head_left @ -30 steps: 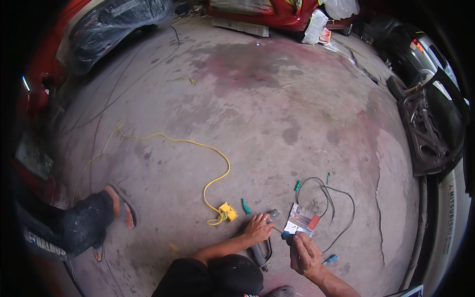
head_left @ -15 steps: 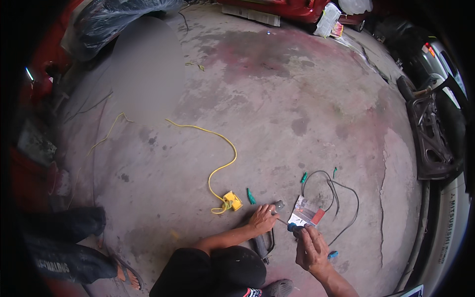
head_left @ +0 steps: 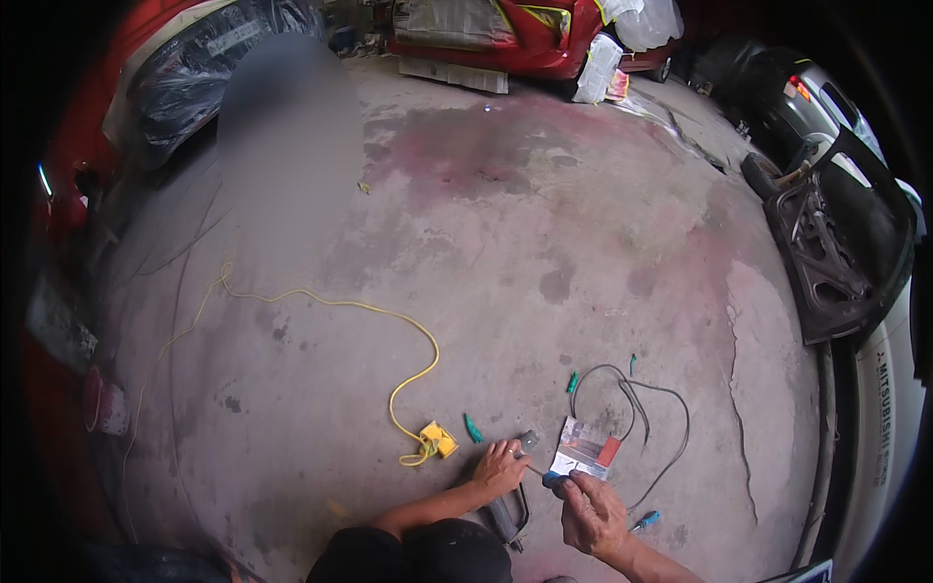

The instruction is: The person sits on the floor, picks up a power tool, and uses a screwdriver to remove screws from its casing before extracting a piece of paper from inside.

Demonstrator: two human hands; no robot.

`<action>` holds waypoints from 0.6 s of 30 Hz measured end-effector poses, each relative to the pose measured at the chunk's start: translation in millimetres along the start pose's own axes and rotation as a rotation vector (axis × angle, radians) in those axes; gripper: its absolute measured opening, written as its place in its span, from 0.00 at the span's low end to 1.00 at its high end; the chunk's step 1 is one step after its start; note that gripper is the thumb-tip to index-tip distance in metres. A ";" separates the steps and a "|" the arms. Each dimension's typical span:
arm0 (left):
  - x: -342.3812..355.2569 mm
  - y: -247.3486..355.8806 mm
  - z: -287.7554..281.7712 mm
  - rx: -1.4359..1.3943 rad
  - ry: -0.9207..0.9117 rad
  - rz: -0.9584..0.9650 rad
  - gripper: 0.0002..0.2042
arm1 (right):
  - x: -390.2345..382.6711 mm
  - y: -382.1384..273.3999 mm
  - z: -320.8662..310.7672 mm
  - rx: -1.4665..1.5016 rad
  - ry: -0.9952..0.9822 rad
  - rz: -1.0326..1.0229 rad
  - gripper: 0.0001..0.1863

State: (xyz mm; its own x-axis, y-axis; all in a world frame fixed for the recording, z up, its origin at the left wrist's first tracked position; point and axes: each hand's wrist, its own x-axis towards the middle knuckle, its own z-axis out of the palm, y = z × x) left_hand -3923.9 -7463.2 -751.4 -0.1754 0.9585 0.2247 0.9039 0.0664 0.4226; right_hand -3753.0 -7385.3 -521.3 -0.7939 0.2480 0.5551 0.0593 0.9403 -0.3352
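Observation:
My right hand (head_left: pixel 595 513) is closed around a screwdriver with a blue handle (head_left: pixel 552 480). Its thin shaft points left, to the edge of my left hand (head_left: pixel 500 468). Under the left hand's bent fingers is a dark tool with a loop-shaped bar (head_left: pixel 507 517), standing close to my knees. A rounded grey piece (head_left: pixel 529 439) shows just beyond those fingers; whether it belongs to the tool I cannot tell. A printed leaflet (head_left: pixel 583 447) lies on the floor beyond my right hand, beside a loosely coiled dark cable (head_left: pixel 687 418). Near my right wrist is a small blue-handled item (head_left: pixel 646 521).
A yellow socket box (head_left: pixel 439 439) on a yellow cord (head_left: pixel 389 313) lies left of my hands. Small green pieces (head_left: pixel 472 428) are scattered about the concrete floor. A car panel (head_left: pixel 826 253) leans at right; a masked red car (head_left: pixel 496 39) stands behind. A blurred patch hides the upper left.
The whole view has shifted, so things on the floor appear lower and further left. The person's leg and sandalled foot at lower left have mostly left the picture. Both hands keep their holds.

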 end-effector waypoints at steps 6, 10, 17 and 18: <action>1.6 -3.2 7.3 0.003 0.043 -0.003 0.08 | -11.2 2.8 -9.6 -0.023 -0.092 0.110 0.26; -1.0 -5.0 7.3 0.004 0.046 -0.005 0.09 | 1.5 -1.2 -7.7 -0.020 -0.059 -0.038 0.28; 2.6 -4.6 5.1 0.009 0.061 0.017 0.09 | 3.4 -4.8 -7.4 0.101 -0.067 0.093 0.26; 3.0 -4.1 4.9 0.005 0.060 0.022 0.09 | 0.1 -4.3 -8.8 0.096 -0.067 0.096 0.26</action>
State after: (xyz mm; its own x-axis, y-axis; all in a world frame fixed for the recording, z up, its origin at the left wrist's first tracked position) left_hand -3926.1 -7459.3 -756.8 -0.1786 0.9413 0.2866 0.9098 0.0470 0.4124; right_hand -3748.0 -7387.2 -513.1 -0.8259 0.3170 0.4663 0.0816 0.8855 -0.4573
